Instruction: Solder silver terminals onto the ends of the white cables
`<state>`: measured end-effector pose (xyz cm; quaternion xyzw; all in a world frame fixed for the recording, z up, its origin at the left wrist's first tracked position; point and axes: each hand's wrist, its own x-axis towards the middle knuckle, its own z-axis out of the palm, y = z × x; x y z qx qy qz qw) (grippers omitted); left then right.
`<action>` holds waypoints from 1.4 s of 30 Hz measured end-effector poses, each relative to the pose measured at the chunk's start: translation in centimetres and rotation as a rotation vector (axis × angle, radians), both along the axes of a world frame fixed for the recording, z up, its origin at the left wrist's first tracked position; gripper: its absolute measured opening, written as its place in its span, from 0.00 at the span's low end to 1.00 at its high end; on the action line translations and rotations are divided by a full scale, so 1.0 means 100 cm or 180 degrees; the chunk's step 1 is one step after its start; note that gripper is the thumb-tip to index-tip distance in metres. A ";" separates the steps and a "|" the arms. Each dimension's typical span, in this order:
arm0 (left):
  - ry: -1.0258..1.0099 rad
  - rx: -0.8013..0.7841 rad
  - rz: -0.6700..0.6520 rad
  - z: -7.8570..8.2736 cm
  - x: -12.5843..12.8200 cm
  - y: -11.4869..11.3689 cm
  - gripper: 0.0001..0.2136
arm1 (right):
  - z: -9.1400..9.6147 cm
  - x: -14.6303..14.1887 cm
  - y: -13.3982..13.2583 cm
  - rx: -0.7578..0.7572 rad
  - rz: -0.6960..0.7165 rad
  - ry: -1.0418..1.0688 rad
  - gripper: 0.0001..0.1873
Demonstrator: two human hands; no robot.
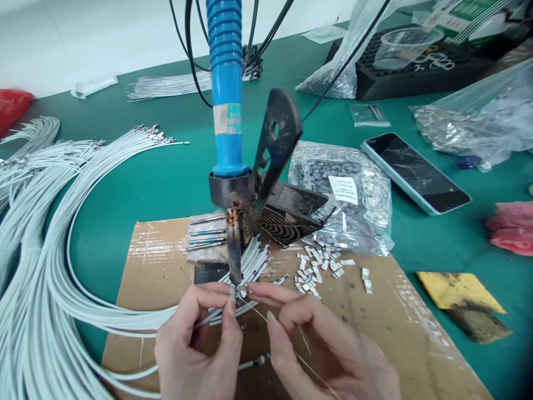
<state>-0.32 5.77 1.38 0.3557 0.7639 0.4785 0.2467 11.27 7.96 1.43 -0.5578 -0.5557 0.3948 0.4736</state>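
A blue-handled soldering iron (227,83) stands upright in a dark metal bracket, its tip (234,261) pointing down. Right under that tip, the thumb and index finger of my left hand (202,339) pinch a small part, mostly hidden by the fingertips. My right hand (320,339) comes in from the other side, its index fingertip near the same spot. A thin solder wire (254,310) passes between its thumb and fingers toward the tip. White cables (252,266) with dark ends lie just behind my hands. One cable end (260,360) shows below them, between my wrists.
Cardboard (145,261) covers the work area. Small white-silver pieces (310,269) lie scattered at right, before a plastic bag (345,194). A phone (416,172) and a yellow sponge (460,291) lie farther right. Thick white cable bundles (54,266) fill the left.
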 end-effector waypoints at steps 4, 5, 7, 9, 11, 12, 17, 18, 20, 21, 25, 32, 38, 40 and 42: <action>-0.0081 -0.0011 0.0085 0.002 0.002 0.003 0.06 | -0.001 0.000 0.003 -0.0074 -0.0022 -0.0051 0.11; -0.0092 -0.0013 0.0086 0.003 0.002 0.004 0.06 | -0.001 0.000 0.003 -0.0110 -0.0014 -0.0069 0.11; -0.0112 -0.0031 0.0069 0.004 0.002 0.007 0.06 | -0.001 0.000 0.005 -0.0196 0.0018 -0.0071 0.11; -0.0144 -0.0047 0.0049 0.004 0.000 0.009 0.06 | -0.001 -0.001 0.006 -0.0299 0.0046 0.0016 0.12; -0.0173 -0.0034 0.0030 0.004 -0.004 0.010 0.07 | 0.000 -0.002 0.007 -0.0396 0.0053 0.0155 0.12; -0.0186 -0.0017 -0.0021 0.003 -0.006 0.011 0.06 | 0.001 -0.002 0.007 -0.0434 0.0056 0.0219 0.12; -0.0280 0.0098 -0.0169 0.003 -0.010 0.013 0.05 | 0.005 -0.002 0.010 -0.0456 0.0122 0.0345 0.13; -0.0291 0.0096 -0.0087 0.004 -0.009 0.014 0.05 | 0.006 -0.002 0.011 -0.0429 0.0129 0.0331 0.13; -0.0284 0.0079 0.0054 0.007 -0.006 0.014 0.06 | 0.007 -0.002 0.011 -0.0380 0.0124 0.0310 0.13; -0.0281 0.0069 0.0057 0.008 -0.005 0.014 0.06 | 0.007 -0.002 0.012 -0.0362 0.0121 0.0305 0.13; -0.0263 0.0069 0.0057 0.010 -0.003 0.014 0.06 | 0.007 -0.002 0.012 -0.0279 0.0121 0.0279 0.12; -0.0277 0.0046 0.0087 0.009 -0.005 0.011 0.05 | 0.007 -0.003 0.011 -0.0244 0.0083 0.0245 0.12; -0.0257 0.0041 0.0093 0.010 -0.005 0.012 0.05 | 0.006 -0.002 0.011 -0.0239 0.0089 0.0311 0.12; -0.0186 0.0045 0.0077 0.010 -0.004 0.013 0.05 | 0.007 -0.002 0.011 -0.0218 0.0099 0.0285 0.13; -0.0148 0.0048 0.0075 0.011 -0.005 0.013 0.05 | 0.007 -0.001 0.012 -0.0207 0.0117 0.0265 0.13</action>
